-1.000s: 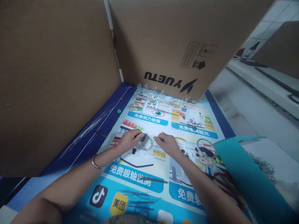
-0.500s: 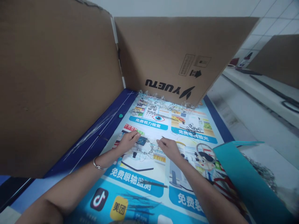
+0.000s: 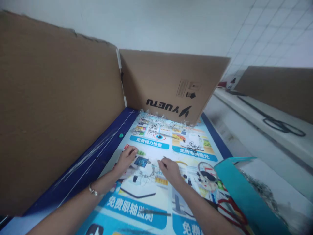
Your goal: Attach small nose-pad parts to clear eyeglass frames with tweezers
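Note:
My left hand point(image 3: 126, 159) rests on a printed blue poster point(image 3: 151, 199) that covers the table, fingers curled, a bracelet on its wrist. My right hand point(image 3: 169, 169) lies a little to the right, fingers pinched together on a thin wire-like piece. Between the two hands sits a small tangle of thin metal wire parts point(image 3: 149, 170). Whether the left fingers hold anything is hidden.
Tall cardboard walls stand at the left point(image 3: 56, 114) and at the back point(image 3: 171, 85). Several small clear and metal parts point(image 3: 161, 118) lie along the back wall, dark rings point(image 3: 193, 144) further right. A teal sheet point(image 3: 242, 195) rises at the right. A white bench with a cable point(image 3: 281, 124) runs beyond.
The camera has tilted upward, so the wall above the cardboard now shows. Both hands stay near the wire parts; the left hand has shifted slightly left.

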The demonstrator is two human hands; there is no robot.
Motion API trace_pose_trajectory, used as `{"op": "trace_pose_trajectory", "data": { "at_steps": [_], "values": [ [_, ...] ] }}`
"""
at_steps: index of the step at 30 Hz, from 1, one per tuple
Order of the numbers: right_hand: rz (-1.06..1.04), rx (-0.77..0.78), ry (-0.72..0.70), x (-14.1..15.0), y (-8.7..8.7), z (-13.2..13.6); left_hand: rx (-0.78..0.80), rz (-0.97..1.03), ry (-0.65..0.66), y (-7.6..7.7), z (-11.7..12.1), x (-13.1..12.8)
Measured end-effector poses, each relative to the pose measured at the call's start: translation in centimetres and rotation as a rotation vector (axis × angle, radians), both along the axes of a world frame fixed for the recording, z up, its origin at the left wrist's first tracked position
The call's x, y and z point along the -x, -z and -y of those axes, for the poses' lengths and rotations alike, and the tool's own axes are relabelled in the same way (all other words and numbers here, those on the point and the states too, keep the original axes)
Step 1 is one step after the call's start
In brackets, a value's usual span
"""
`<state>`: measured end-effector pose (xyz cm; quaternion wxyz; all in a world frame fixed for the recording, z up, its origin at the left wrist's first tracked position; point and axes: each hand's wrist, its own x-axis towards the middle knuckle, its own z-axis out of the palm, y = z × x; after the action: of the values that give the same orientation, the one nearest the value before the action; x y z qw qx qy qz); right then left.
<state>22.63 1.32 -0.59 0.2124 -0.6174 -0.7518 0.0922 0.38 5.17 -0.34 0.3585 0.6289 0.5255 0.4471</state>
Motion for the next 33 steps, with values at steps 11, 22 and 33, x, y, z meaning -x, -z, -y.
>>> {"op": "trace_pose_trajectory", "data": {
  "at_steps": [11, 22, 33],
  "values": [
    [0.349, 0.067, -0.027, -1.6, -5.0, -1.8, 0.000, 0.139, -0.023, -0.3, 0.1, -0.4],
    [0.668, 0.156, 0.125, -5.4, -4.9, -10.4, -0.077, 0.013, 0.003, 0.3, -0.1, 0.1],
    [0.823, 0.168, 0.055, -6.0, -1.5, -13.1, -0.173, -0.031, 0.081, 0.6, 0.1, 0.2]
  ]
}}
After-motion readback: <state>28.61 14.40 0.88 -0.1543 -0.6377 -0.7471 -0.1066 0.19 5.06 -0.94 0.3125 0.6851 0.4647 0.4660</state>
